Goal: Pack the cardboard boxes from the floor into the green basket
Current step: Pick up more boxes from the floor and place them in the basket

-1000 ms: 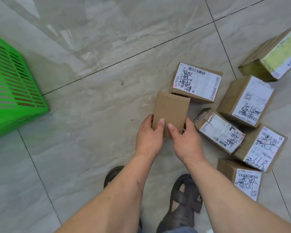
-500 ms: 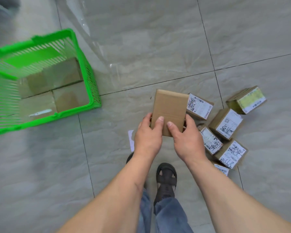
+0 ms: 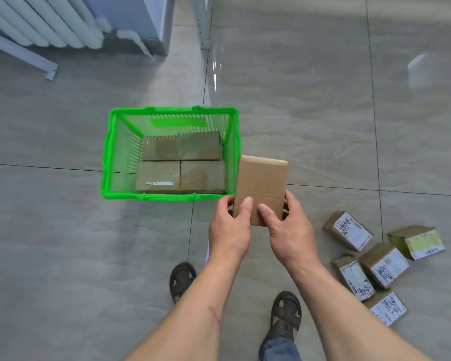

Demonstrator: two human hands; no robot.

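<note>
I hold a plain brown cardboard box (image 3: 261, 183) in the air with both hands, just right of the green basket (image 3: 107, 162). My left hand (image 3: 229, 227) grips its near left corner and my right hand (image 3: 288, 230) its near right side. The basket stands on the floor ahead and holds several brown boxes (image 3: 182, 162) laid flat on its bottom. Several labelled cardboard boxes (image 3: 349, 230) lie in a cluster on the floor at my right.
A white radiator (image 3: 37, 22) and a grey cabinet (image 3: 141, 19) stand at the far left. My two sandalled feet (image 3: 182, 280) are on the grey tiled floor below my arms.
I have lifted the plain box off the floor and stood up, turning left. The basket has come into the middle of the view and the floor boxes have slid to the lower right.
</note>
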